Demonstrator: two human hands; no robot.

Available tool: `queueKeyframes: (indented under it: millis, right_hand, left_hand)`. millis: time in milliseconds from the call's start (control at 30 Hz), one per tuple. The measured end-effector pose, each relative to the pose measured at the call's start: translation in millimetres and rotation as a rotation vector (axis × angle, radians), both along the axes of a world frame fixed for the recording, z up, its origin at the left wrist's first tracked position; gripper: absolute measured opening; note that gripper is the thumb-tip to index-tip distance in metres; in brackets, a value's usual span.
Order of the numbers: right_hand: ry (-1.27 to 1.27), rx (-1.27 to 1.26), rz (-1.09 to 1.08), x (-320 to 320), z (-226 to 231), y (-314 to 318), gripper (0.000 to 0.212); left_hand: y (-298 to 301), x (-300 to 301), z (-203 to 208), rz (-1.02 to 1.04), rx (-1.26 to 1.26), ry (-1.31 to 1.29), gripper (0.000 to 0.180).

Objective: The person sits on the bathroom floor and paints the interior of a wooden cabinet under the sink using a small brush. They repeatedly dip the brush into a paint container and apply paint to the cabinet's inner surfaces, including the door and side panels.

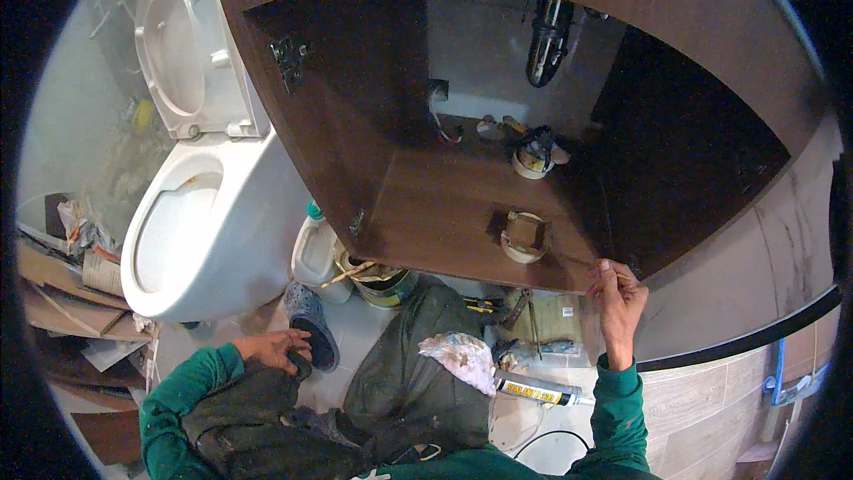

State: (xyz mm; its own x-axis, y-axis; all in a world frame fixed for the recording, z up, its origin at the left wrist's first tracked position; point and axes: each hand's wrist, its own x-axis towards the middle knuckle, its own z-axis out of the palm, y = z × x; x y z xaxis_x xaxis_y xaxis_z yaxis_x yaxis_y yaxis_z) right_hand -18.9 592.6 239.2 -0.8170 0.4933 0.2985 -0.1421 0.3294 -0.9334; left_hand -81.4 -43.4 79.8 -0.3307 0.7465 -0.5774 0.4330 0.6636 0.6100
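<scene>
Head cam: cabinet (453,204) opens before wearer, pale ring (524,256) on its floor. Rt. hand (620,298): fingers curled at cabinet's front edge, grip can't be told. Lt. hand (274,351): loosely open nr. shoe (308,316). Step: prob. edge handling; next calls for steady fingertips.

The wide view looks down from the head of the person (480,464) before me, close above the trousers (413,382), left hand (274,351) and right hand (617,302), and faces forward into the open cabinet (440,222), catching the toilet (253,204) off to the left and bending straight edges toward its round rim
</scene>
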Motion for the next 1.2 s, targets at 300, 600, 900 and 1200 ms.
queueKeyframes:
  millis: [300,600,900,1200]
  right_hand:
    - [0.29,-0.074,0.032,-15.7,54.7,-55.2,0.026]
    - [0.603,-0.015,0.232,-197.6,126.6,-118.4,0.024]
    - [0.844,-0.027,0.262,-364.3,144.6,-156.0,0.026]
    - [0.896,0.117,0.062,-417.4,161.6,-176.5,0.023]
  left_hand:
    - [8.3,9.4,24.3,0.122,-0.032,-0.079,0.063]
    - [1.7,20.6,19.9,0.089,-0.003,0.001,0.062]
    - [-5.2,22.0,22.2,0.159,0.025,-0.071,0.069]
    - [-8.3,22.4,15.0,0.166,0.089,-0.086,0.067]
